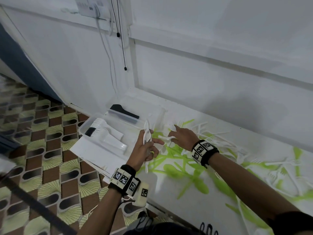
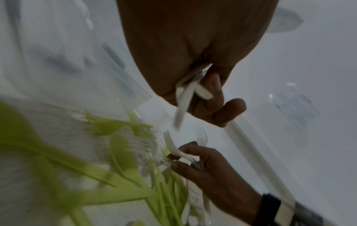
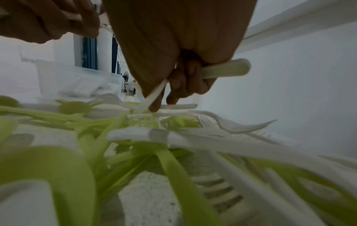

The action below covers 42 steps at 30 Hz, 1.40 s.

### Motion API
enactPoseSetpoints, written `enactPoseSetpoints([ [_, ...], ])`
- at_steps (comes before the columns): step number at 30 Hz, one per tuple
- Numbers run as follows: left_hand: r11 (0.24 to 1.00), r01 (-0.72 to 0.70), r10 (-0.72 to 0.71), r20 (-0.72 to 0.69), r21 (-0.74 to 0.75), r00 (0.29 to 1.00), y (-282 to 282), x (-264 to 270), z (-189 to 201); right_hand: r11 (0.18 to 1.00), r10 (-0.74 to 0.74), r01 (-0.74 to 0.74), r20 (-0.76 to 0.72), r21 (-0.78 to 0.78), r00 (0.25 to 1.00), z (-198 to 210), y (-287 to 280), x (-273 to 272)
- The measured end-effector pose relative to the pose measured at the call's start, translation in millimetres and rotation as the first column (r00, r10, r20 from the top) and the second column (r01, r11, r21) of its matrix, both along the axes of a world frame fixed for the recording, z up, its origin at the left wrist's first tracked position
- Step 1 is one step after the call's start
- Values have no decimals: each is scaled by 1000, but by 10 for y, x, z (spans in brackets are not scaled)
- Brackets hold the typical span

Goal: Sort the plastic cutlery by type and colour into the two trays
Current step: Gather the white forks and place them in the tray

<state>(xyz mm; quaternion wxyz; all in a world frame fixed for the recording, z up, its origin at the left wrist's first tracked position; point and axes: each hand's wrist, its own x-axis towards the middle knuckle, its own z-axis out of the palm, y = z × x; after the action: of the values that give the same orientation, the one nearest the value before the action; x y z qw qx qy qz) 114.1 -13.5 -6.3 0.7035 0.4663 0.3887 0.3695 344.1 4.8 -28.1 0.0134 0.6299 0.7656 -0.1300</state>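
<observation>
Left hand (image 1: 145, 150) clenched round white forks (image 1: 147, 135), right hand (image 1: 182, 137) pinching white cutlery piece (image 1: 165, 137) over pile, trays (image 1: 101, 133) just left.

Green cutlery (image 1: 176, 170), white forks (image 1: 147, 134), brown-green patterned floor (image 1: 42, 158).

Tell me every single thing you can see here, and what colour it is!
white cutlery: many, white, scattered on the white surface beside the wall
green cutlery: many, light green, mixed into the same heap
near tray: one, clear, at the surface's left end, holding stacked white pieces and a few black ones
far tray: one, clear, behind the near one, holding black pieces
floor tiles: many, brown, green and black, left of the surface
cords: a few, black and white, hanging on the wall
left hand: one, holds a bunch of white forks
right hand: one, holds white pieces, fingers reaching into the heap
</observation>
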Motion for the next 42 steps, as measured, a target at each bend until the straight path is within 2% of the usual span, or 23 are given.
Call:
enactPoseSetpoints([
  [3, 999, -33, 33, 5, -29, 999, 26, -4, -9, 1000, -29, 29, 5, -7, 1000, 32, -62, 43],
  [6, 996, -82, 83, -88, 19, 993, 15, 45, -19, 995, -91, 91, 11, 28, 996, 75, -141, 69],
  [8, 992, -118, 122, -93, 49, 988, 6, 77, -34, 980, -181, 184, -54, 72, 982, 97, -202, 122],
  [10, 991, -122, 126, -64, 62, 990, 8, 110, -55, 953, -257, 281, -188, 111, 948, 94, -295, 196],
  [12, 993, -101, 106, -83, 55, 991, 28, 153, -77, 928, -292, 350, -332, 130, 897, 59, -400, 268],
  [14, 996, -84, 88, -116, 39, 989, 52, 215, -95, 903, -328, 411, -415, 125, 848, 49, -508, 287],
  [19, 998, -66, 67, -120, 13, 990, 100, 386, -87, 872, -354, 479, -551, 96, 756, 45, -740, 262],
  [24, 986, 85, -39, -295, 144, 955, 179, 577, -98, 850, -351, 512, -595, 122, 723, 35, -921, 284],
  [28, 940, 162, 9, -494, 301, 869, 366, 750, -189, 856, -361, 506, -573, 110, 735, 67, -1006, 265],
  [29, 917, 189, 42, -556, 351, 830, 444, 791, -239, 854, -364, 512, -592, 98, 720, 78, -1032, 248],
  [31, 863, 275, 132, -714, 424, 687, 583, 873, -353, 830, -379, 550, -633, 90, 675, 73, -1083, 227],
  [33, 854, 329, 164, -809, 403, 564, 666, 955, -433, 789, -435, 613, -656, 53, 617, 57, -1119, 223],
  [37, 844, 443, 89, -893, 304, 442, 695, 1086, -502, 734, -490, 679, -704, -15, 514, 71, -1214, 227],
  [39, 831, 477, 82, -910, 287, 406, 676, 1105, -517, 711, -487, 703, -740, -27, 464, 61, -1255, 237],
  [42, 793, 520, 83, -902, 317, 423, 637, 1061, -549, 694, -499, 720, -726, -6, 474, 64, -1270, 246],
])
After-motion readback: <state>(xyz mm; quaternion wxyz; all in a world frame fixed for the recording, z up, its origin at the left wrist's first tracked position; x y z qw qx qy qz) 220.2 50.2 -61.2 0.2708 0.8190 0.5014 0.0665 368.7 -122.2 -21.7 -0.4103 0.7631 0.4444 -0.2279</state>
